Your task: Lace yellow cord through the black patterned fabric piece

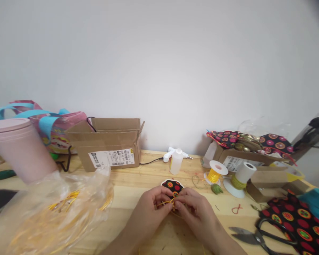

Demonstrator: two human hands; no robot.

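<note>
Low over the table's middle, my left hand and my right hand meet fingertip to fingertip. Both pinch a thin yellow cord, which forms a small loop between them; loose strands hang below toward the table's front edge. Just beyond my fingers lies a black patterned fabric piece with a pale edge and bright round motifs. My fingers cover its lower part, so I cannot tell whether the cord is joined to it.
Scissors and patterned cloth lie at right, near a yellow cord spool and a green cord spool. A white bottle stands behind my hands. Left are a plastic bag of yellow cords, a cardboard box and a pink tumbler.
</note>
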